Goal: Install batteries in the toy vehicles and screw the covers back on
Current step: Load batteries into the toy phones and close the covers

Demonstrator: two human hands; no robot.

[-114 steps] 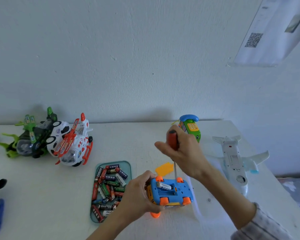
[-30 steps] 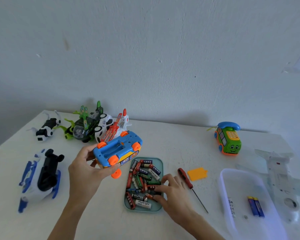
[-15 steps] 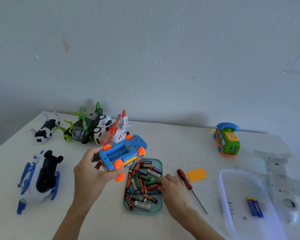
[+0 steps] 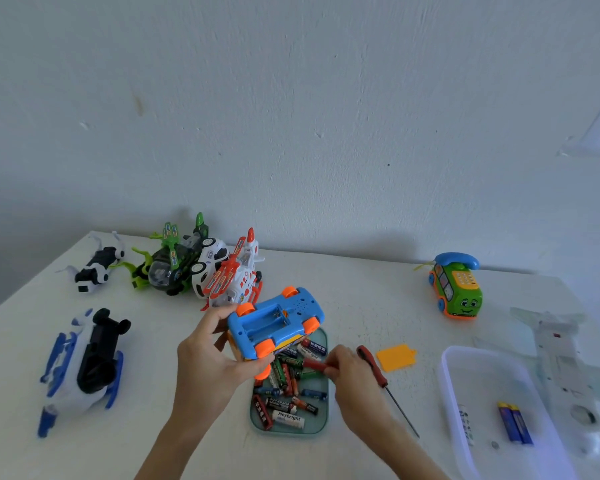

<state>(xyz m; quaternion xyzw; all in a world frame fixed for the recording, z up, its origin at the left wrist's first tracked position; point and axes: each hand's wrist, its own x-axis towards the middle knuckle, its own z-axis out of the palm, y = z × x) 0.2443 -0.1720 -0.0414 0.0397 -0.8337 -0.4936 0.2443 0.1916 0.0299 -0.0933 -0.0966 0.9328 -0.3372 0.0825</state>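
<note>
Gripping the upturned blue car (image 4: 274,323) with its battery bay empty, the left hand (image 4: 215,362) waits while the right hand (image 4: 347,372) pinches a battery (image 4: 314,364) from the tray (image 4: 323,424) at lower centre; cover (image 4: 395,356) unscrewed.

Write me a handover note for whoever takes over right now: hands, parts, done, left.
Left hand holds the blue toy car upside down above the battery tray; its compartment is open and empty.
Right hand pinches a red battery over the tray.
Screwdriver and orange cover lie on the table right of the tray.
Done: cover off.
Left: fit batteries, screw the cover on.
</note>
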